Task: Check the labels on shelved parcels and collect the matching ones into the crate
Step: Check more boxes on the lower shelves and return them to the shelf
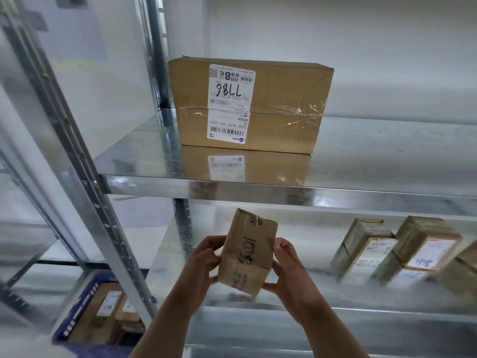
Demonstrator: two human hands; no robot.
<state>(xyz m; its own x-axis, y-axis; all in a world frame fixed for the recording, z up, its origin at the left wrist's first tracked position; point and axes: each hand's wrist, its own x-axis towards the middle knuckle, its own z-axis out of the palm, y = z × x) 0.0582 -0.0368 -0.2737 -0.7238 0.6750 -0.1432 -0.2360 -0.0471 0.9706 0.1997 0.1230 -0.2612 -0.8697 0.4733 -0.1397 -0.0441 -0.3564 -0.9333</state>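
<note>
The left hand (204, 257) and right hand (289, 264) curl round a small parcel (247, 251) held up before the lower shelf (361, 301), a few boxes (108, 308) already lie in the blue crate (74, 321) down left, and several shelved parcels (366, 244) look unchecked, I'd judge.

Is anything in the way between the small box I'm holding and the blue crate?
Yes. The shelf's metal upright slants between the small cardboard parcel, held by the left hand and right hand, and the blue crate at lower left. Carrying it there likely means going round that post.
</note>
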